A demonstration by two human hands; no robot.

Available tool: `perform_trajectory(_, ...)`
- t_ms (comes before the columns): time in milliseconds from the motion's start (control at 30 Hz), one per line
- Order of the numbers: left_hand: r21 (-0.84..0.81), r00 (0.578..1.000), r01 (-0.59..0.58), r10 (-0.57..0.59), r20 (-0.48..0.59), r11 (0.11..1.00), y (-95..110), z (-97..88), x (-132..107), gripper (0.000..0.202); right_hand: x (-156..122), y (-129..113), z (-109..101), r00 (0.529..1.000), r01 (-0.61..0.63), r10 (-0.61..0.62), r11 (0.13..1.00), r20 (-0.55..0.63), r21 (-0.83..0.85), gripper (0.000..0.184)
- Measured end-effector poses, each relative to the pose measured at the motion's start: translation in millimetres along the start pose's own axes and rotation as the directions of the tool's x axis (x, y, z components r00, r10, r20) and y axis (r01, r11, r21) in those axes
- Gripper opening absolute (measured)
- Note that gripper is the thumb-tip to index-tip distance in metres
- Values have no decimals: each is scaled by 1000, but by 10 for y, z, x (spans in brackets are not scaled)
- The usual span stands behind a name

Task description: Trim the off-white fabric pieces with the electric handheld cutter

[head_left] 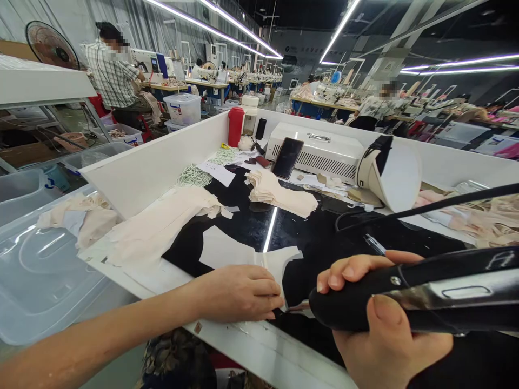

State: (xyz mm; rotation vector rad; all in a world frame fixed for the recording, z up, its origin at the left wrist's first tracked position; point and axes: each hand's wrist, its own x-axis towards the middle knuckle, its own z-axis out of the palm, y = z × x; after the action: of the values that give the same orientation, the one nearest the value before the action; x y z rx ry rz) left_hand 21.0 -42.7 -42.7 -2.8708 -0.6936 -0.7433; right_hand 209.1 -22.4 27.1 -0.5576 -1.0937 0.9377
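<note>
My left hand (239, 292) lies over the near end of a cream fabric piece (227, 248) on the black glossy tabletop. Its fingers are stretched out close together and press on the cloth; the thumb is hidden. In my right hand (377, 335) is a bulky black handheld electric tool (454, 292) with a bright metal plate along its side. The fingers wrap over its top and the thumb lies along the side facing me. The tool's rounded end points left, close to the fabric's edge, and hides what is under it.
Stacked cream pieces (158, 221) lie left, another stack (279, 192) behind. A phone (288, 158) leans on a white vented machine (316, 148) with a cone-shaped nozzle (399, 175). A black cable (446, 202) crosses the right side. White boards (162, 159) wall the table; a red bottle (235, 127) stands behind.
</note>
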Motion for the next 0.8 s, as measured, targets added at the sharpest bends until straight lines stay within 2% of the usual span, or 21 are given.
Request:
perform_trajectory(233, -1, 999, 16, -16, 36, 1000, 4, 2, -39, 25, 6, 22, 7, 999, 5, -4, 1000, -45, 26, 39)
perform_trajectory(467, -29, 998, 34, -32, 54, 999, 5, -4, -18, 26, -15, 54, -5, 1000, -12, 12, 1000, 5, 26, 36)
perform_trajectory(800, -39, 999, 24, -22, 30, 999, 3, -9, -13, 23, -20, 73, -31, 1000, -11, 11, 1000, 13, 27, 39)
